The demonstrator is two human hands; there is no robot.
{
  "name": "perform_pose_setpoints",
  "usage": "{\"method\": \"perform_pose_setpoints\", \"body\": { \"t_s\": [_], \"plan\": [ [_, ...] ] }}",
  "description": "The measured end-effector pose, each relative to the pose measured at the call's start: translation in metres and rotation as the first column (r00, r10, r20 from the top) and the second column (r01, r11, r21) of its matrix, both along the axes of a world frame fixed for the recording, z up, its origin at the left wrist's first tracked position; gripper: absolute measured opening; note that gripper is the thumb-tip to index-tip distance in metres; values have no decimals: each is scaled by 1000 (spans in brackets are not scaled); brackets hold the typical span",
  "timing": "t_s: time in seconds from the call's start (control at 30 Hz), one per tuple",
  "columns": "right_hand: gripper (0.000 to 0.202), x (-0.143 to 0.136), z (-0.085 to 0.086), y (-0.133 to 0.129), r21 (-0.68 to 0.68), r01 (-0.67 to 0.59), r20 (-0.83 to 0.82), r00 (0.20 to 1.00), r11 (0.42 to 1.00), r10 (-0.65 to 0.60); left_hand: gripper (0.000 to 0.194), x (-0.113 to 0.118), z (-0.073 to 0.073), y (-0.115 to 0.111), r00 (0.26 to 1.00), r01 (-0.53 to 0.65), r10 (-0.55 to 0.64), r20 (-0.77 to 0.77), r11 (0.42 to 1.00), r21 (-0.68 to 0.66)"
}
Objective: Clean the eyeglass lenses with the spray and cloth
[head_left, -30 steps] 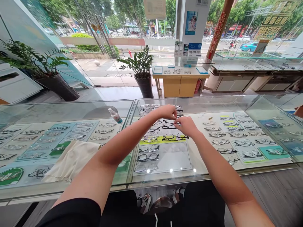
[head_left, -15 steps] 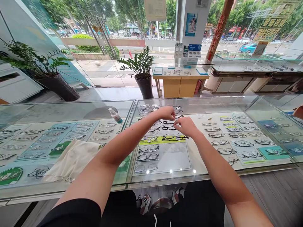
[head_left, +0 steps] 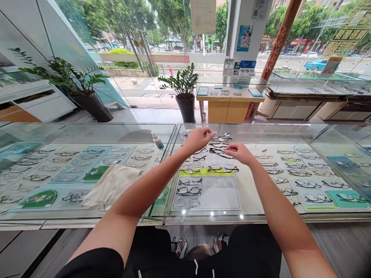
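My left hand (head_left: 200,138) hangs over the glass display case, wrist bent, with thumb and fingers curled together. Anything in its fingertips is too small to make out. To its right and slightly nearer me, my right hand (head_left: 238,151) pinches the end of a dark-framed pair of eyeglasses (head_left: 219,153), which lies at a slant. Just below, a black pair of glasses (head_left: 223,168) rests along a yellow-green strip (head_left: 203,172). Several more frames, such as a dark pair (head_left: 189,190), line the column beneath my left forearm.
Left of the hands stand a small spray bottle (head_left: 157,140) and a crumpled cream cloth (head_left: 113,184) on the glass top. Rows of eyeglasses fill the case (head_left: 185,221) on both sides. Beyond it are a potted plant (head_left: 185,102) and a wooden display table (head_left: 228,108).
My hands have moved apart, the right one rightward with the dark glasses now slanting from its fingers. The view has swung a little to the left.
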State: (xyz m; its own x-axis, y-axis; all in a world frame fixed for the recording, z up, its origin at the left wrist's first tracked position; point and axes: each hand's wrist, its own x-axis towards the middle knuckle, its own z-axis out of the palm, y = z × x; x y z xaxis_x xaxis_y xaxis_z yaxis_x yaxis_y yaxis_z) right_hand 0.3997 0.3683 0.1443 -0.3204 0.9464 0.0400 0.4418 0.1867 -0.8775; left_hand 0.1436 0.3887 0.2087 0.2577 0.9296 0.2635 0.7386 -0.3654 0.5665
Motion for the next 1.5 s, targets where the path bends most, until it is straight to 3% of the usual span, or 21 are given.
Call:
{"method": "perform_pose_setpoints", "body": {
  "t_s": [0.07,0.13,0.17,0.23,0.3,0.4,0.47,0.6,0.7,0.8,0.87,0.93,1.03,1.13,1.3,1.5],
  "plan": [
    [38,2,1,1,-10,35,-98,995,999,-36,34,-16,-6,-18,976,-20,32,216,998,-55],
    [44,-2,5,-2,13,79,-165,983,997,-75,34,-29,-14,-37,905,111,-1,425,966,-235],
    [46,-7,9,-4,31,94,-193,977,995,-86,35,-34,-19,-46,850,239,-9,527,897,-371],
    [47,-24,19,-13,84,99,-236,969,992,-77,43,-44,-27,-63,810,366,-25,586,802,-472],
    [44,-48,31,-24,172,66,-234,972,983,-25,49,-54,-32,-76,765,462,-29,644,721,-516],
    [35,-87,50,-42,355,-8,-137,989,935,61,43,-68,-34,-84,570,641,87,817,575,-509],
    [30,-108,59,-52,484,-56,-21,997,873,75,39,-77,-35,-85,455,706,167,875,531,-469],
    [29,-131,59,-67,640,-124,173,985,758,15,43,-88,-41,-82,402,690,163,901,594,-415],
    [25,-135,47,-70,635,21,29,998,772,-51,47,-91,-47,-77,380,645,143,914,667,-373],
    [29,-135,30,-65,411,148,-212,975,899,-64,56,-89,-52,-73,389,595,108,915,729,-339],
    [34,-135,20,-57,212,85,-306,952,974,-17,57,-86,-55,-72,449,541,44,893,782,-311],
    [39,-136,11,-48,51,16,-391,920,999,5,57,-83,-57,-71,536,479,-28,843,833,-277],
    [41,-135,3,-39,-100,-33,-514,857,994,-23,57,-81,-59,-71,636,414,-86,767,877,-245],
    [39,-132,0,-36,-153,-93,-591,807,984,-16,56,-81,-59,-72,682,370,-102,724,902,-222],
    [33,-130,1,-35,-210,-177,-691,723,962,-17,53,-81,-59,-71,672,306,-103,733,941,-148],
    [35,-126,6,-32,-318,-140,-785,594,938,-178,48,-84,-64,-64,605,160,106,790,955,-250]
  ]
}}
